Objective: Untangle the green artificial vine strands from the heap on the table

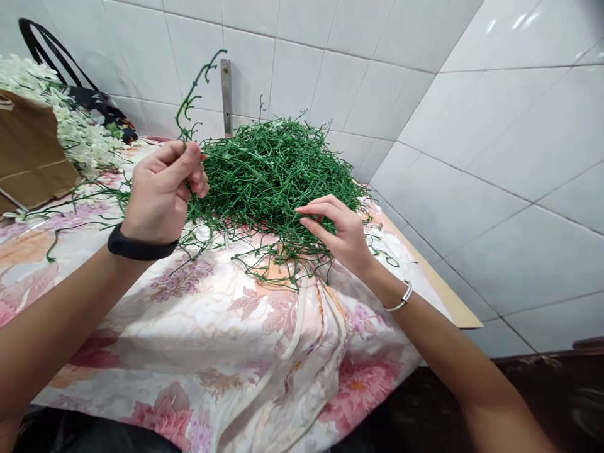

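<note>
My left hand [165,182] is closed round a green plastic flower stem [183,113], pinched between thumb and fingers. The stem stands upright above the fist, with short curled side branches and no blossoms. A big tangled heap of similar green stems [278,170] lies on the table just beyond and to the right of that hand. In front of the heap's right side is my right hand [340,229]. Its thumb and forefinger point left with a small gap between them, and nothing shows in the gap.
A floral tablecloth [198,340] covers the table, with loose stems [283,264] along the heap's front. White artificial flowers [87,141] and a brown cardboard box [33,151] are at the left, before a black bag [101,104]. Tiled walls [306,63] stand behind and at right.
</note>
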A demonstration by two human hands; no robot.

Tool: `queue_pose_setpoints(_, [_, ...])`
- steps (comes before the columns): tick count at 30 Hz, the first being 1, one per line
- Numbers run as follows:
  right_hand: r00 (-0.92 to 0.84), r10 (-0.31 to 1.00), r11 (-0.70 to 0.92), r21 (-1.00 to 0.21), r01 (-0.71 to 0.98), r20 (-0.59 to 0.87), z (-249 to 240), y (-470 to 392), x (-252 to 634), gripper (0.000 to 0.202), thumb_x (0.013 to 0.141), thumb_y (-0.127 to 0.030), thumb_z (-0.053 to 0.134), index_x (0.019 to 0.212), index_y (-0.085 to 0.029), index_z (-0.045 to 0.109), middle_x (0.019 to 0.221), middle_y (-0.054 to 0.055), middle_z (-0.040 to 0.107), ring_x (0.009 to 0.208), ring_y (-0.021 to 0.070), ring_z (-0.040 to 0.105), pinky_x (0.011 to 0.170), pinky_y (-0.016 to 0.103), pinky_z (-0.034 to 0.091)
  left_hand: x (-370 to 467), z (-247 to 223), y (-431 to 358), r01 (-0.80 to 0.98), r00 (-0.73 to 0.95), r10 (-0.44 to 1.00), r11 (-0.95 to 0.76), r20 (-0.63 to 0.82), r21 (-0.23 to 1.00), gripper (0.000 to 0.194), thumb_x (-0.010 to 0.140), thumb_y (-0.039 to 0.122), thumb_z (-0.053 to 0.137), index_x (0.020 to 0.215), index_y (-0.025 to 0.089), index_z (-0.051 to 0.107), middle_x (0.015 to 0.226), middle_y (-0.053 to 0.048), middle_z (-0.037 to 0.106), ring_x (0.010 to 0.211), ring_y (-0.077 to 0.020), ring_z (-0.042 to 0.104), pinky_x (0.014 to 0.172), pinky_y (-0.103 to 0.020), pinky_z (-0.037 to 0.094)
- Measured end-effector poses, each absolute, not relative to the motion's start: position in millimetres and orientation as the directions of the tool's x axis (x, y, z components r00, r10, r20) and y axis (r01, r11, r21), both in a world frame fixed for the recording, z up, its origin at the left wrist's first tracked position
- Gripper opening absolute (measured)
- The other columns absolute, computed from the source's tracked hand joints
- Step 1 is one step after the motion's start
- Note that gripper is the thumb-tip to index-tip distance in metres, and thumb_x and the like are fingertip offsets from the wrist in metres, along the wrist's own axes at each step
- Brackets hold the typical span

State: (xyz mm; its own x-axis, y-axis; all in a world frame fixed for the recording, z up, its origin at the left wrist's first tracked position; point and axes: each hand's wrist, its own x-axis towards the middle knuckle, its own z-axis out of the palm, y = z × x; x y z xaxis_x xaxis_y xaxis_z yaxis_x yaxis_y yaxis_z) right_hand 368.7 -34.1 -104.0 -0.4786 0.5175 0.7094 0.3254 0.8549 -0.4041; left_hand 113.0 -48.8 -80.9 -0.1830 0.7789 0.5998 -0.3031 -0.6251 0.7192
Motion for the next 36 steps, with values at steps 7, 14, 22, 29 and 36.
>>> queue_pose_setpoints(7, [-0.396, 0.532, 0.837, -0.393, 0.381, 0.749, -103.5, -33.3, 369.8, 0.015, 0.08, -0.019, 0.056, 0.093, -0.021, 0.063, 0.083, 0.002, 0.057, 0.077, 0.0112, 0.053, 0.067, 0.027, 0.045, 112.0, -76.2, -50.0, -0.335, -0.237, 0.787, -0.617, 0.57, 0.712, 0.01, 0.079, 0.015, 0.059, 0.07, 0.011, 0.062, 0.048, 0.003, 0.041, 0.042, -0.0073, 0.039, 0.038, -0.021, 0.03])
queue_pose_setpoints(14, [-0.179, 0.574, 0.797, -0.496, 0.345, 0.799, -102.9, -35.0, 369.9, 0.019, 0.08, -0.019, 0.055, 0.098, -0.023, 0.059, 0.086, 0.001, 0.057, 0.08, 0.0115, 0.053, 0.073, 0.028, 0.044, 113.0, -76.9, -49.5, -0.36, -0.275, 0.8, -0.601, 0.534, 0.714, 0.014, 0.078, 0.018, 0.061, 0.067, 0.011, 0.058, 0.049, 0.004, 0.042, 0.041, -0.0063, 0.04, 0.037, -0.02, 0.029])
queue_pose_setpoints(22, [-0.094, 0.659, 0.703, -0.566, 0.43, 0.746, -107.9, -22.4, 377.4, 0.016, 0.079, -0.02, 0.055, 0.094, -0.02, 0.059, 0.095, 0.003, 0.059, 0.087, 0.0138, 0.054, 0.077, 0.03, 0.044, 108.6, -79.5, -43.6, -0.316, -0.288, 0.789, -0.613, 0.543, 0.724, 0.018, 0.073, 0.028, 0.067, 0.065, 0.015, 0.058, 0.05, 0.005, 0.039, 0.042, -0.0053, 0.038, 0.037, -0.021, 0.027])
queue_pose_setpoints(29, [-0.26, 0.611, 0.781, -0.516, 0.353, 0.748, -100.4, -33.9, 372.4, 0.018, 0.085, -0.03, 0.048, 0.097, -0.023, 0.057, 0.104, 0.003, 0.058, 0.102, 0.0149, 0.052, 0.092, 0.034, 0.039, 114.4, -82.9, -47.6, -0.299, -0.225, 0.797, -0.604, 0.56, 0.739, 0.015, 0.071, 0.029, 0.069, 0.068, 0.018, 0.058, 0.053, 0.003, 0.038, 0.045, -0.0063, 0.037, 0.039, -0.023, 0.027])
queue_pose_setpoints(36, [-0.395, 0.519, 0.831, -0.339, 0.441, 0.758, -104.8, -34.6, 369.1, 0.005, 0.077, -0.027, 0.06, 0.08, -0.023, 0.062, 0.092, 0.001, 0.061, 0.094, 0.0167, 0.053, 0.089, 0.038, 0.036, 123.1, -88.0, -51.3, -0.25, -0.135, 0.781, -0.623, 0.61, 0.742, 0.013, 0.076, 0.024, 0.064, 0.069, 0.018, 0.056, 0.051, 0.004, 0.039, 0.045, -0.0073, 0.038, 0.04, -0.025, 0.027])
